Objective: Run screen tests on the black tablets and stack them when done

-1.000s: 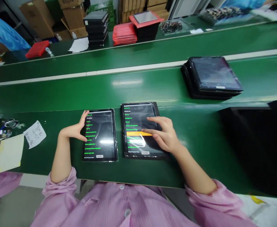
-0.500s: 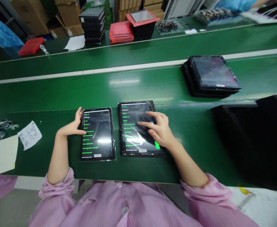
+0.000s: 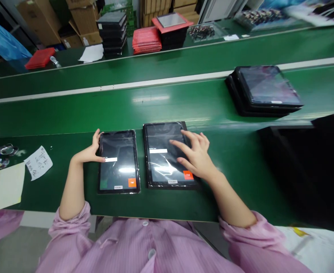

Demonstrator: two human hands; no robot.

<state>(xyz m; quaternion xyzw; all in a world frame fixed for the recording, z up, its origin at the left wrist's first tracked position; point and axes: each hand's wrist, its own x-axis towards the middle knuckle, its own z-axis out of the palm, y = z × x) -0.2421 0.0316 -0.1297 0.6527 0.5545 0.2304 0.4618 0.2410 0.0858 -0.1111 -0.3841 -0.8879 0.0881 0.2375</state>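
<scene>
Two tablets with lit dark screens lie side by side in front of me. My left hand [image 3: 90, 151] is at the left edge of the left tablet [image 3: 120, 146], its thumb stretched over the screen and its fingers spread along the upper corner. That screen shows a white bar and an orange square marked Fail. Over the right tablet [image 3: 159, 167], my right hand [image 3: 197, 154] is open with fingers apart; whether the fingertips touch the glass I cannot tell. A similar white bar and orange square show there. Something dark lies under the right tablet.
Stacked tablets [image 3: 269, 87] sit on the green belt at right, with a large black box [image 3: 292, 159] nearer me. Paper notes [image 3: 38, 163] and clear tape rolls [image 3: 7, 149] lie left. Across the belt stand black stacks [image 3: 112, 34] and red pouches [image 3: 146, 40].
Both screens have switched from lists of green text to pages with a white bar and an orange square. My right hand has shifted slightly right; my left hand stays at its tablet.
</scene>
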